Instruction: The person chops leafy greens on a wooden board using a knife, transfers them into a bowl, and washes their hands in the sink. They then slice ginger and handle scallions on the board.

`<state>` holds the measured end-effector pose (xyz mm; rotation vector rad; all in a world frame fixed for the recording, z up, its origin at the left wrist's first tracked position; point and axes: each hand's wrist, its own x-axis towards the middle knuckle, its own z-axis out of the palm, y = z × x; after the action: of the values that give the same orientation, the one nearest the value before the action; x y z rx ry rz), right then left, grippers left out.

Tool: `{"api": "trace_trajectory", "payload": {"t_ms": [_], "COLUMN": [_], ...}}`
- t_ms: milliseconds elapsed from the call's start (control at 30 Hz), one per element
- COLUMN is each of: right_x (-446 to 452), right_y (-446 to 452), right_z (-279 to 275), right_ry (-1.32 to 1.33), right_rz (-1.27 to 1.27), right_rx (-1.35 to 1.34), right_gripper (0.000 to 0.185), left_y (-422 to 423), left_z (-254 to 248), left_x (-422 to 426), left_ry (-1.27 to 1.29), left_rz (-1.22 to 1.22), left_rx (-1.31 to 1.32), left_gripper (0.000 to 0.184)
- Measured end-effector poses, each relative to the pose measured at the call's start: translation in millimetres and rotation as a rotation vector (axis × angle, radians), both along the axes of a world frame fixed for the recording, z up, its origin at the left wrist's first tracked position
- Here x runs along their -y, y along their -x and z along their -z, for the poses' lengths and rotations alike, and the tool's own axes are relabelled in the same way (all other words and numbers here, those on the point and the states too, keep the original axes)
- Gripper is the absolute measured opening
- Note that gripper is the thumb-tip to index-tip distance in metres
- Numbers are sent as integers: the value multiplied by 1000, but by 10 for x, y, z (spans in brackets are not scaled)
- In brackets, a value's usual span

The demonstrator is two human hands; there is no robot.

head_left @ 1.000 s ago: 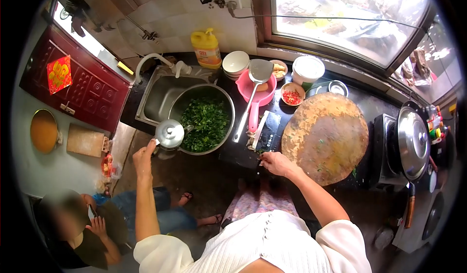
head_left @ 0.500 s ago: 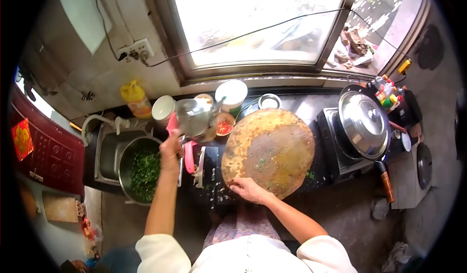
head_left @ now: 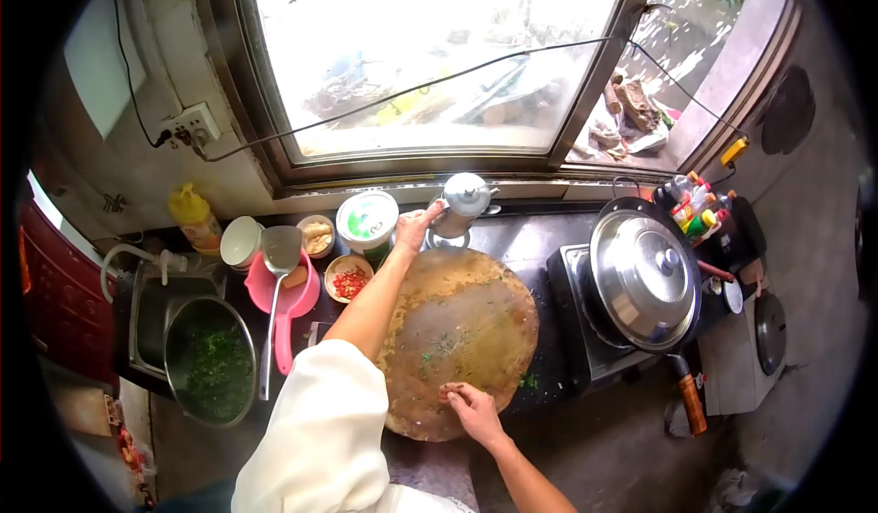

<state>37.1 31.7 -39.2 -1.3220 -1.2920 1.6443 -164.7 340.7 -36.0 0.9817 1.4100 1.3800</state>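
Note:
My left hand (head_left: 416, 225) reaches across to the back of the counter, its fingers wrapped round the handle of a lidded metal pot (head_left: 465, 204) with a spout. Below the pot shows a small metal dish (head_left: 446, 239); I cannot tell whether the pot rests on it. Over the lower part of a round wooden chopping board (head_left: 498, 330), the fingers of my right hand (head_left: 474, 411) are pinched together. Whatever they hold, if anything, is hidden. Bits of chopped green lie on the board. My left sleeve covers part of its left side.
Left stand a sink (head_left: 151, 316), a metal basin (head_left: 251, 358) of chopped greens and a pink scoop (head_left: 294, 304) with a spatula (head_left: 281, 250). A bowl of chopped red pepper (head_left: 348, 283) sits behind. At right, a lidded wok (head_left: 645, 275) occupies the stove, its handle jutting forward.
My left hand has carried the metal pot rightward from over the pink scoop to the small dish. My right hand has shifted from the board's near-left edge toward its lower middle. The view has moved right.

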Motion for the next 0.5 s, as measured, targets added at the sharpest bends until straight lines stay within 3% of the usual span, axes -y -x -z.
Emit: {"api": "trace_trajectory", "payload": {"t_ms": [67,200,333,367,433,467,500], "right_x": [44,100,143,131,109,85,67], "right_y": [-75,-147,-115,-80,29,103,198], "right_z": [24,96,56,27,-8,-38,-31], "right_ry": [17,48,45,38,-13,-71,-70], "right_rz": [27,115,106,91,20,-30,-53], "right_rx": [-13,-78,-20,-21,28,78,58], "right_gripper": [21,20,18,18,17,16,16], "left_y": [-25,-9,10,13,-29,-61,-59], "left_z": [219,540,632,560,185,18,-54], "left_x": [-109,-264,-349,-286,-24,184,423], "left_ry": [56,204,231,231,294,306,131], "left_rz": [31,49,129,143,51,-56,-166], "left_rx": [-23,-54,-317,-356,-732,-801,-822], "left_gripper": [57,57,66,68,56,51,47]}}
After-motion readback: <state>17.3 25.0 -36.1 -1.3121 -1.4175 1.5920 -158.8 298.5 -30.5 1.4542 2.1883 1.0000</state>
